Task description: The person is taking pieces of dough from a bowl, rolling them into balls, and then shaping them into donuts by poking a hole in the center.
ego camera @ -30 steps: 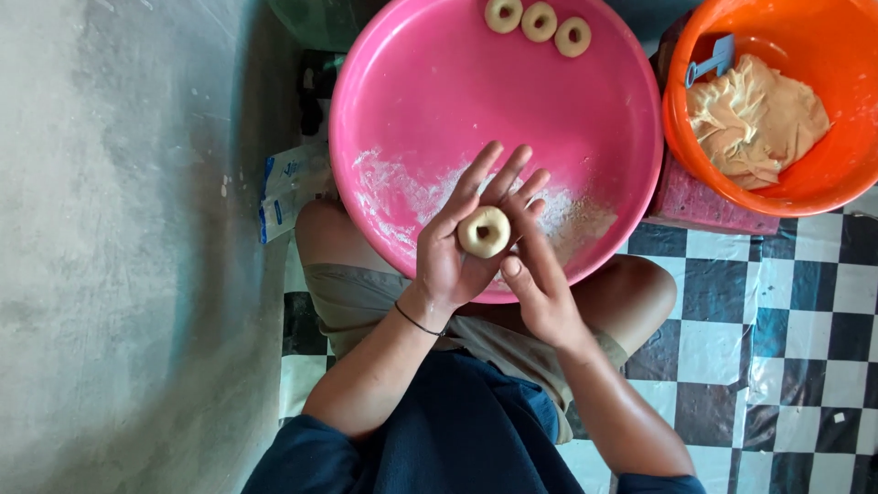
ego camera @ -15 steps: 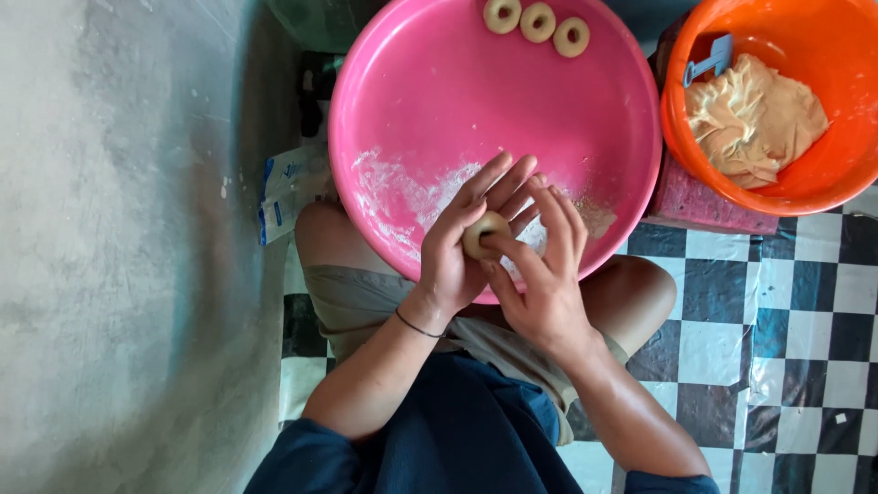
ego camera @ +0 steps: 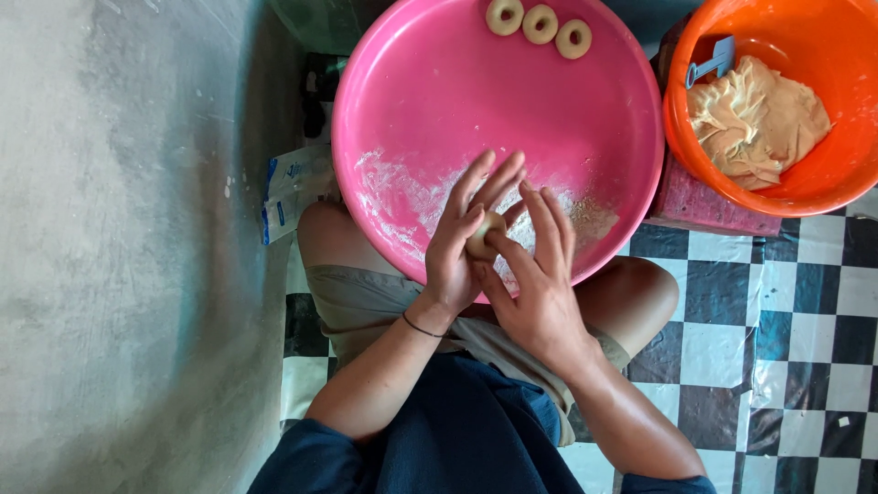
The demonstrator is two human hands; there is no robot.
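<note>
A small pale dough piece (ego camera: 483,236) is pressed between my two hands over the near rim of a big pink basin (ego camera: 439,101). My left hand (ego camera: 462,240) cups it from the left, fingers pointing up. My right hand (ego camera: 540,274) covers it from the right, so most of the dough is hidden. Three dough rings (ego camera: 540,22) lie in a row at the basin's far edge. White flour (ego camera: 393,197) dusts the basin's near part.
An orange tub (ego camera: 823,183) at the upper right holds a mass of pale dough (ego camera: 754,123) and a small blue scraper (ego camera: 709,62). The basin rests on my knees. The floor has black and white tiles (ego camera: 759,357); a grey concrete wall (ego camera: 119,247) runs along the left.
A second ago the dough ring lay open on my left palm. My right hand has since closed over it, and both hands now squeeze it together.
</note>
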